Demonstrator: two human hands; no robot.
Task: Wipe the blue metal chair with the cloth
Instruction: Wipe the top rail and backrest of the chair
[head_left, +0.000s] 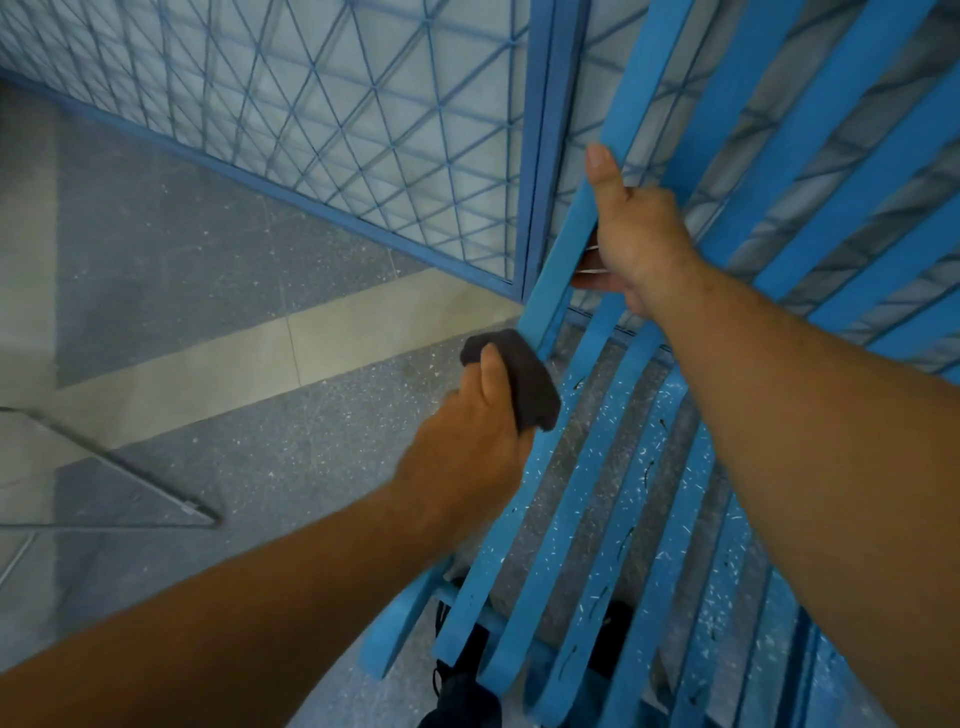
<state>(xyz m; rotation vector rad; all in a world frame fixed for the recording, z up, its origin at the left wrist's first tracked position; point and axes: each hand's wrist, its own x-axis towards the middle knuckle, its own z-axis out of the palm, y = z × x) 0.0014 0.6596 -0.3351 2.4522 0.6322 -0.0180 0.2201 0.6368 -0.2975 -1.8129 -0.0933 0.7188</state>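
The blue metal chair (613, 499) fills the right half of the view, its long slats running from the lower middle up to the top right, flecked with white scratches on the seat. My left hand (467, 441) is closed around a dark grey cloth (519, 379) and presses it against the chair's leftmost slat where seat meets back. Higher up, my right hand (628, 234) grips the same left edge bar of the backrest, thumb pointing up along it.
A blue metal lattice fence (322, 104) with a post (540, 156) stands just behind the chair. Grey speckled floor with a pale strip (234, 364) lies to the left. A thin metal wire frame (119, 467) rests on the floor at left. Dark shoes show under the seat.
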